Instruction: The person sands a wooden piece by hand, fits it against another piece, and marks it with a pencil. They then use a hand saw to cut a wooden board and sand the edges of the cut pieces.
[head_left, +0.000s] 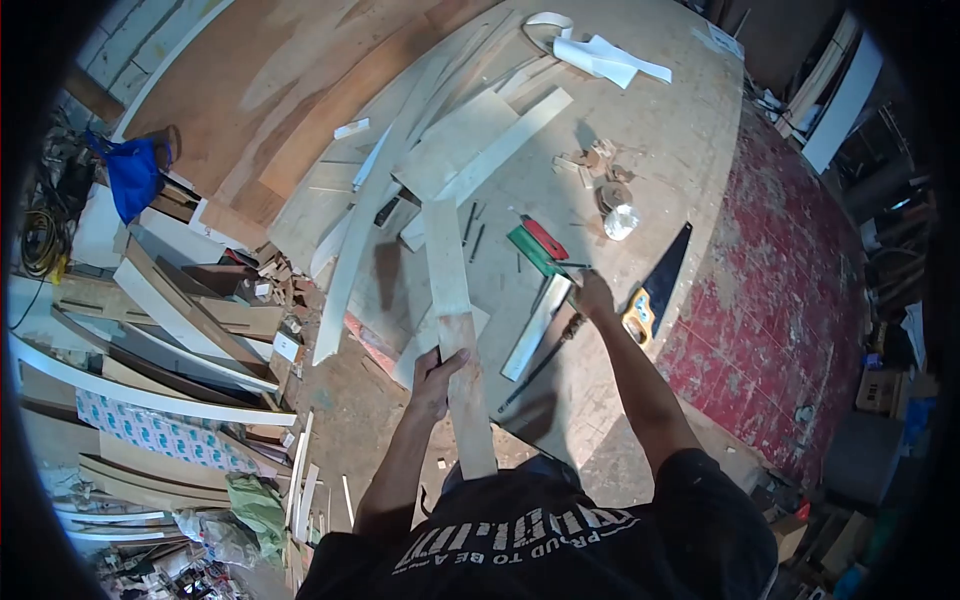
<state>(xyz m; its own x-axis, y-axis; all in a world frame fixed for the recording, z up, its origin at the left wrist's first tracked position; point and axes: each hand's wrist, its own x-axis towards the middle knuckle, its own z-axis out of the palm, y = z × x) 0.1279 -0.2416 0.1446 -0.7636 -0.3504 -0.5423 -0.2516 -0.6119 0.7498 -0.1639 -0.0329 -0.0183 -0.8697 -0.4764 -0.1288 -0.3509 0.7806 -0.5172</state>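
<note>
My left hand [437,385] is closed around the near part of a long, pale wooden board [448,270], thumb across its top face. The board runs from my body out over the worktable. My right hand [595,297] is over the table with its fingers closed; what they hold, if anything, is too small to make out. A short dark stick [573,265] lies at its fingertips. Close by are a green block-like thing [533,248], a red-handled tool [543,237], a pale straight strip [537,328] and a thin dark rod [540,365].
A handsaw [660,285] with a yellow-and-black handle lies right of my hand. Wood scraps [590,163] and a roll of tape [613,197] sit farther back. Long strips [375,230] lie left. Curved boards [160,385] are stacked beyond the table, with a blue bag [130,178] above.
</note>
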